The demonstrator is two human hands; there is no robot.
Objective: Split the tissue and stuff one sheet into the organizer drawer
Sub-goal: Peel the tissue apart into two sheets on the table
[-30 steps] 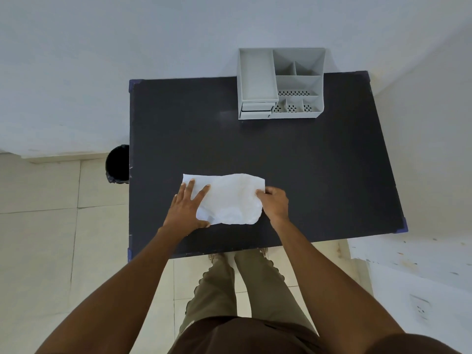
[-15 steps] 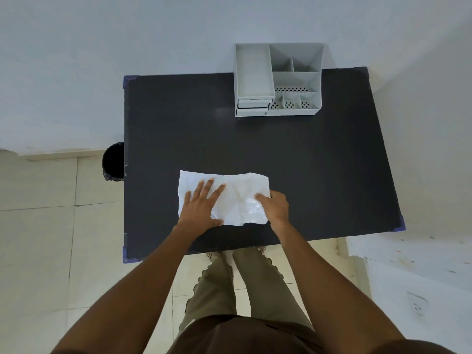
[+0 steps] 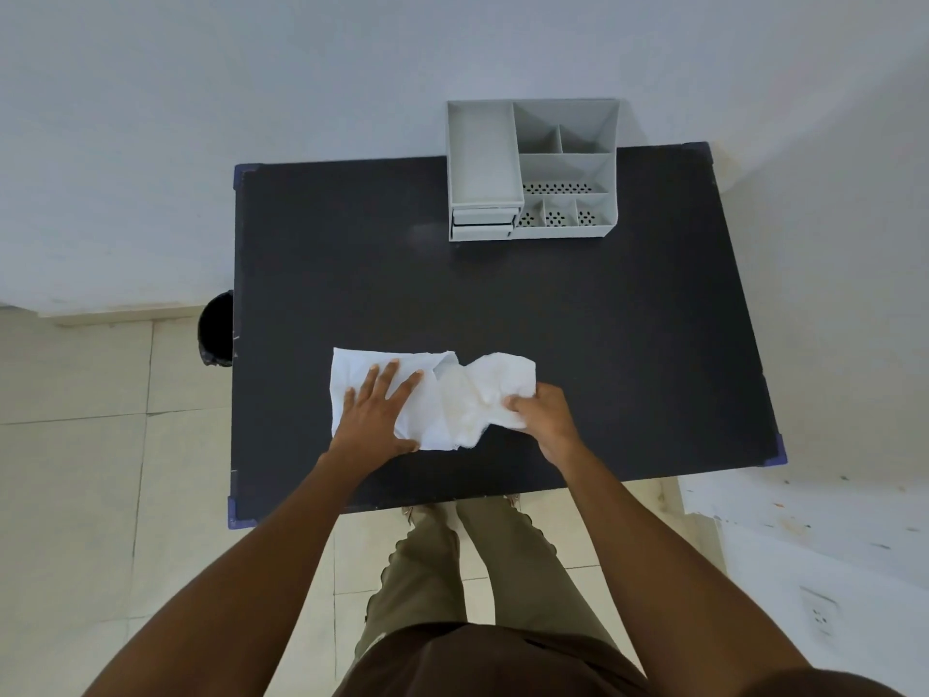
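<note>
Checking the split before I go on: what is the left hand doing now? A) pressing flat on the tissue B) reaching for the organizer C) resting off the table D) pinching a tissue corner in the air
A: the left hand lies palm-down, fingers spread, on the tissue, while the right hand grips its right edge.

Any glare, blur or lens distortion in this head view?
Head view: sharp, soft even light; faint sheen on the black tabletop before the grey plastic organizer; wide-angle bowing of table edges; white tissue detail partly washed out.

The left hand (image 3: 378, 414) hides part of the tissue (image 3: 452, 399) beneath it
</note>
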